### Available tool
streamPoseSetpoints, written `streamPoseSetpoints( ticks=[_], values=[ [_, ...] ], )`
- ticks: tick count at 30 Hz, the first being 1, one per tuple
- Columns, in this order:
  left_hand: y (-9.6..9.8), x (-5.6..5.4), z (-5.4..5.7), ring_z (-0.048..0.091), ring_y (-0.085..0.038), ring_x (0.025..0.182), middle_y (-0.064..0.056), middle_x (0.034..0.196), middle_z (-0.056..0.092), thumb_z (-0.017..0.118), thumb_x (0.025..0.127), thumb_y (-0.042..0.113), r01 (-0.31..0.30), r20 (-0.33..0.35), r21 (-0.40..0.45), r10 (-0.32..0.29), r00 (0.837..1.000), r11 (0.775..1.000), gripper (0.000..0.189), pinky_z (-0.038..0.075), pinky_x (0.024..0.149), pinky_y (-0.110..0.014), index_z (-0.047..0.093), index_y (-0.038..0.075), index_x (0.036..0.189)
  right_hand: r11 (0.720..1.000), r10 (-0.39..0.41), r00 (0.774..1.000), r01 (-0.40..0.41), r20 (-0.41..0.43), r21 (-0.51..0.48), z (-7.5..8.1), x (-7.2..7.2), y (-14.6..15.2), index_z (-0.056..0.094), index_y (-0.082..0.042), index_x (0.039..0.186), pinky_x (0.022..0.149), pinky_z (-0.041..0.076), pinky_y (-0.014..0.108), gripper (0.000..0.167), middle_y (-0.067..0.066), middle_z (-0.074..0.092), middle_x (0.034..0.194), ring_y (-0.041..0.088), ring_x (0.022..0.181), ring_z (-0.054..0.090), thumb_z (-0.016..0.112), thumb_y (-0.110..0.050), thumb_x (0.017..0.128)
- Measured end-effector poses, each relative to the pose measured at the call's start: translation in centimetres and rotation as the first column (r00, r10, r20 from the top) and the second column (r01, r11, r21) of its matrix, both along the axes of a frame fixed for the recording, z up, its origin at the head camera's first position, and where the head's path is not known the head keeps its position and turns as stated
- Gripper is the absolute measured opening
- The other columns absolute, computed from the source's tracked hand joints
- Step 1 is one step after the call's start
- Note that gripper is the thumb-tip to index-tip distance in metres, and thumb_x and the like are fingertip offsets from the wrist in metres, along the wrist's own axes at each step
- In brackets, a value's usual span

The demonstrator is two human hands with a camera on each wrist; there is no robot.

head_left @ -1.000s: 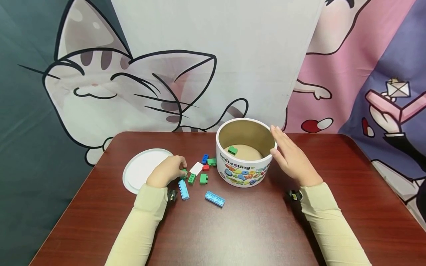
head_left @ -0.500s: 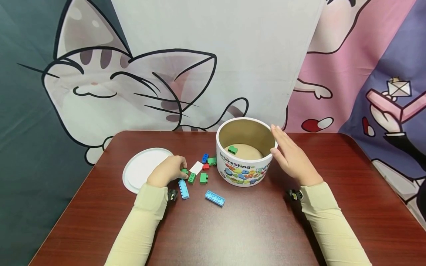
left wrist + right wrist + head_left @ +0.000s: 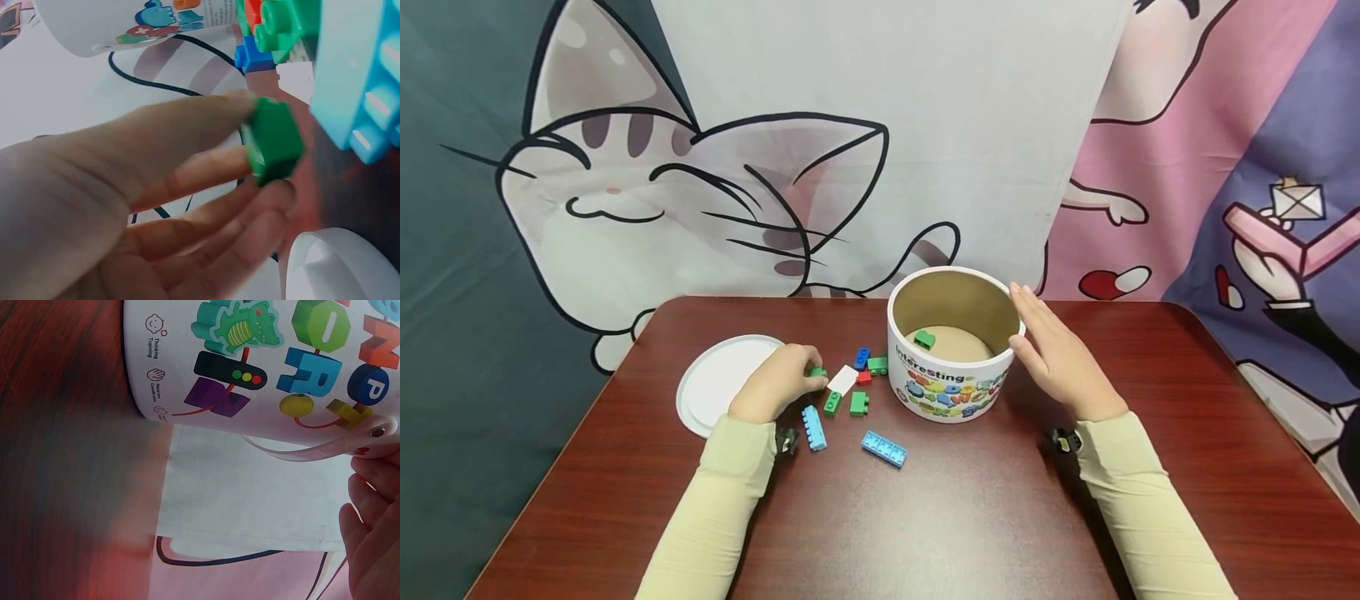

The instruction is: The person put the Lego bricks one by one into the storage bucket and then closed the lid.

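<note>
My left hand (image 3: 775, 385) pinches a green toy brick (image 3: 275, 140) between thumb and fingers, just right of the white round lid (image 3: 703, 379). With straight fingers, my right hand (image 3: 1063, 367) touches the right side of the white printed bucket (image 3: 955, 404). Inside the bucket lies another green brick (image 3: 924, 339). Between the left hand and the bucket are a white flat piece (image 3: 842, 381), a red brick (image 3: 864, 378), a blue brick (image 3: 862, 358) and several green bricks (image 3: 859, 404). Closer to me lie two light blue bricks (image 3: 884, 448).
The dark red-brown table (image 3: 970, 525) ends at a back edge behind the bucket and lid. A cartoon cloth (image 3: 970, 142) hangs behind it. A white strap handle (image 3: 312, 450) hangs on the bucket's side in the right wrist view.
My left hand has moved slightly away from me and up, carrying the green brick off its spot beside the light blue brick. The right hand and bucket stay where they were.
</note>
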State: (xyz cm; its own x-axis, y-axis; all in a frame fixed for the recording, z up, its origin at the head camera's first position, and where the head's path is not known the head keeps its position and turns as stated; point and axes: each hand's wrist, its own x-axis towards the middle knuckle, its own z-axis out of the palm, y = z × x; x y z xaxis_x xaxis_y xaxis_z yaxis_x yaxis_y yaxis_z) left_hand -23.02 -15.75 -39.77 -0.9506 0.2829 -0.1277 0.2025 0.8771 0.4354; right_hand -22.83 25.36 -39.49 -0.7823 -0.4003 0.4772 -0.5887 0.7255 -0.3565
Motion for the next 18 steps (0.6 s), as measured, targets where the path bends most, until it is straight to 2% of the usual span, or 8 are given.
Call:
streamPoseSetpoints(
  ticks=[4,8,12,18],
  values=[
    [-0.21,0.0,0.2,0.062,-0.023,0.09,-0.009,0.099,0.069,0.068,0.098,0.023,0.011,-0.029,0.104,-0.008,1.0,0.994,0.025,0.054,0.086,-0.044,0.069,0.002,0.111,1.0,-0.003,1.0,0.003,-0.001,0.001,-0.13,-0.05,0.05,0.03,-0.006,0.159,0.124,0.015,0.031,0.066,0.013,0.032,0.163,0.035,0.151,0.026,0.049,-0.04,0.106],
    [-0.15,0.04,0.33,0.063,-0.024,0.096,-0.008,0.103,0.069,0.065,0.1,0.031,0.009,-0.05,0.216,0.002,0.999,0.976,0.031,0.053,0.091,-0.046,0.067,0.003,0.115,1.0,-0.001,1.0,0.001,-0.004,-0.003,-0.18,-0.04,0.1,0.031,-0.004,0.158,0.124,0.015,0.032,0.064,0.014,0.032,0.163,0.032,0.152,0.024,0.055,-0.028,0.103],
    [-0.02,-0.18,0.27,0.065,-0.023,0.097,-0.008,0.103,0.07,0.061,0.102,0.037,-0.016,-0.048,0.328,0.034,0.998,0.945,0.036,0.053,0.091,-0.046,0.066,0.006,0.119,1.0,-0.005,1.0,0.005,-0.001,-0.003,-0.18,-0.03,0.08,0.031,-0.005,0.158,0.124,0.015,0.031,0.065,0.014,0.032,0.163,0.03,0.152,0.023,0.058,-0.023,0.101],
    [0.18,-0.47,0.16,0.071,-0.024,0.094,-0.008,0.1,0.074,0.056,0.104,0.043,-0.068,0.002,0.459,0.076,0.997,0.886,0.043,0.054,0.093,-0.047,0.066,0.006,0.123,1.0,0.002,1.0,-0.002,-0.007,-0.004,-0.14,-0.04,0.01,0.032,-0.004,0.158,0.124,0.014,0.029,0.064,0.014,0.033,0.162,0.034,0.151,0.025,0.052,-0.035,0.105]
  ],
)
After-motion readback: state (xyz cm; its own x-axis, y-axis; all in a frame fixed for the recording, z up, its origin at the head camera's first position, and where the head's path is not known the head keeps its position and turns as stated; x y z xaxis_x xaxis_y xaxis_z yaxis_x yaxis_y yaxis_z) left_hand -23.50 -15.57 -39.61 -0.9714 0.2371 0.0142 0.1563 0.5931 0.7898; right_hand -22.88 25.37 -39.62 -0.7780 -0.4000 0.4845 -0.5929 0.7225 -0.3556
